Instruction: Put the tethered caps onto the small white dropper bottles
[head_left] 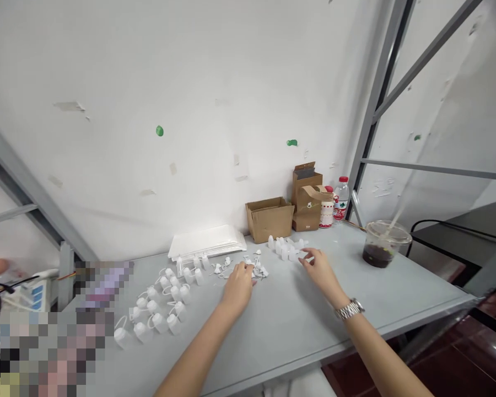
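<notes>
My left hand [238, 284] is at the near edge of a loose pile of small white caps with straps [262, 271], its fingers bent down over them; the fingertips are partly hidden. My right hand [317, 266] is beside a cluster of small translucent white bottles [284, 251], thumb and fingers apart, with nothing visible between them. On the left, several small white bottles with looped cap straps [158, 321] stand upright in loose rows.
Behind the caps lies a stack of white sheets [206, 242]. An open cardboard box [270, 220], a brown paper bag [308, 207] and a red-capped bottle [341, 198] stand at the back. A plastic bowl of dark liquid [380, 248] is at the right.
</notes>
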The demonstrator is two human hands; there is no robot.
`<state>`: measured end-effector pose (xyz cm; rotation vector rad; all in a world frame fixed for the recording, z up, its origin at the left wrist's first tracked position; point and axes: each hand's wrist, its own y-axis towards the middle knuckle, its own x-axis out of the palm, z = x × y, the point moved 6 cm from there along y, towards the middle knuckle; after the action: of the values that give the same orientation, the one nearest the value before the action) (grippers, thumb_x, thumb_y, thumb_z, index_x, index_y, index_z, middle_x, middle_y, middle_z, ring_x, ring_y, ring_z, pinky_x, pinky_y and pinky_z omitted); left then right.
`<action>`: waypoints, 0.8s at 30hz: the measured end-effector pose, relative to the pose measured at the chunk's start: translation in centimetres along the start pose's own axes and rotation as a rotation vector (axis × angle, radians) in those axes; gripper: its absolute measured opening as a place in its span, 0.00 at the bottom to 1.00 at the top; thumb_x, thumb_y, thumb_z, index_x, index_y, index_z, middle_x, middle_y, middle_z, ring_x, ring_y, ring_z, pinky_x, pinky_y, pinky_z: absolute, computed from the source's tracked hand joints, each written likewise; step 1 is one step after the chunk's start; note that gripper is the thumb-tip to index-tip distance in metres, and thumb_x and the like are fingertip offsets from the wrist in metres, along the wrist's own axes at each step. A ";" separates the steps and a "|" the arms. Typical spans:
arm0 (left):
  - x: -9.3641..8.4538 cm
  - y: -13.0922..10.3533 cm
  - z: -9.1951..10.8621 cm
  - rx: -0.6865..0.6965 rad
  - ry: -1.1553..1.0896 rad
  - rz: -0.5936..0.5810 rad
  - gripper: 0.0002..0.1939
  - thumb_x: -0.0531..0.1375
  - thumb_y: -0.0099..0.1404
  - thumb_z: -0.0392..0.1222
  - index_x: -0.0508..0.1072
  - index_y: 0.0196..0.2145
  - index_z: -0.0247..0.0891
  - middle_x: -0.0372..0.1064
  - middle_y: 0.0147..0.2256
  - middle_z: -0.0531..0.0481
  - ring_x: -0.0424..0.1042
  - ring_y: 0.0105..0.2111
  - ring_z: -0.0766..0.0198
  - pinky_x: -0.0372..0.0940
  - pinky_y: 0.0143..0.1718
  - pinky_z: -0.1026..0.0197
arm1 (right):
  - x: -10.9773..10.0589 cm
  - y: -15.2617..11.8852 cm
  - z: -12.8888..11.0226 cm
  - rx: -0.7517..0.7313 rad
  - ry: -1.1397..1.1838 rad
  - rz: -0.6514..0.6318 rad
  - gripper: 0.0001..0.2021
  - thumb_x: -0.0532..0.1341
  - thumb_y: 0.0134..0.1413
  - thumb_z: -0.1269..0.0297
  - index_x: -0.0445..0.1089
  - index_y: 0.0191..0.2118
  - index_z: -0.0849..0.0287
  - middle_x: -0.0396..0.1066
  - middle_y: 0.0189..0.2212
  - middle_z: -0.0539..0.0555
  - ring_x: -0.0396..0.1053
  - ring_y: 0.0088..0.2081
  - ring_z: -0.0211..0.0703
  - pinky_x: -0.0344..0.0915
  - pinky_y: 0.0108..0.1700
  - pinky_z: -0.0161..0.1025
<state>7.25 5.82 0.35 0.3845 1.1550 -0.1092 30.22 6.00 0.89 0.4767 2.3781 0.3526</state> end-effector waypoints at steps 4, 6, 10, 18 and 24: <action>0.8 0.5 -0.2 0.034 0.044 -0.034 0.14 0.51 0.59 0.28 0.69 0.42 0.36 0.67 0.41 0.42 0.63 0.45 0.55 0.59 0.43 0.56 | 1.1 2.3 0.4 -0.014 -0.060 -0.050 0.16 0.59 0.45 0.66 0.68 0.43 0.58 0.63 0.33 0.53 0.65 0.28 0.41 0.61 0.35 0.38; 0.8 0.4 -0.2 0.045 0.061 -0.045 0.14 0.51 0.59 0.28 0.69 0.41 0.35 0.67 0.40 0.42 0.63 0.44 0.56 0.59 0.43 0.56 | 1.8 2.9 0.3 -0.014 -0.079 -0.067 0.15 0.60 0.44 0.67 0.69 0.42 0.57 0.63 0.32 0.52 0.65 0.28 0.41 0.60 0.34 0.37; 0.7 0.1 -0.5 0.049 0.085 -0.055 0.12 0.51 0.60 0.29 0.71 0.38 0.36 0.68 0.38 0.44 0.65 0.43 0.58 0.59 0.42 0.58 | 2.6 3.3 0.2 0.000 -0.103 -0.070 0.10 0.59 0.45 0.66 0.70 0.36 0.59 0.62 0.32 0.53 0.65 0.29 0.42 0.59 0.33 0.37; -0.3 -0.6 -2.7 0.010 0.114 -0.019 0.10 0.52 0.59 0.30 0.72 0.33 0.36 0.68 0.35 0.44 0.66 0.40 0.58 0.59 0.41 0.57 | 1.3 -0.9 -2.1 -0.034 -0.042 -0.091 0.08 0.56 0.50 0.60 0.68 0.32 0.59 0.65 0.36 0.55 0.66 0.29 0.42 0.61 0.35 0.38; -1.8 -1.2 -3.9 -0.048 0.117 0.017 0.08 0.55 0.58 0.34 0.72 0.34 0.36 0.69 0.37 0.43 0.65 0.42 0.54 0.58 0.43 0.55 | 2.3 -7.6 -4.9 -0.005 0.156 -0.294 0.07 0.57 0.50 0.59 0.67 0.30 0.56 0.70 0.27 0.50 0.65 0.23 0.39 0.61 0.28 0.35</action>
<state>2.79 5.88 0.36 0.3614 1.2676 -0.0441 23.45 -0.40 0.38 0.0949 2.5510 0.2689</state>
